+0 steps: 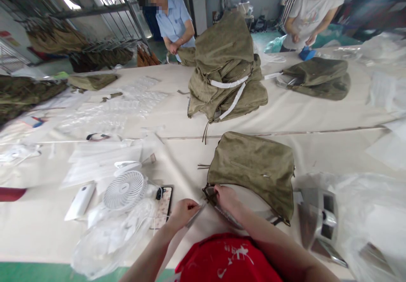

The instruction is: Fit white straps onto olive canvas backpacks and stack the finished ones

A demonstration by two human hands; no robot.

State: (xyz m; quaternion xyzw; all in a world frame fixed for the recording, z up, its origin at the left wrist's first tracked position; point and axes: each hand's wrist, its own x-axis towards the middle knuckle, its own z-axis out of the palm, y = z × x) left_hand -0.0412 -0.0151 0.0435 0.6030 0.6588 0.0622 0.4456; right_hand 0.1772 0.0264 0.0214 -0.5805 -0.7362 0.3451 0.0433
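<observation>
An olive-green bag (250, 159) lies flat on the near table, its handle side toward me. My right hand (226, 197) is closed on the bag's lower left corner, by the dark strap end and its metal fitting. Just left of that corner, my left hand (185, 212) pinches a thin whitish strip (196, 215) that runs down from its fingertips. A pale, wrapped handle (228, 217) curves below the bag, partly hidden by my right forearm.
Left of my hands are a phone (165, 208), a white fan (125, 190) and plastic film. A metal dispenser (319, 218) stands right. Piled olive bags (226, 70) are ahead; two people work across the table.
</observation>
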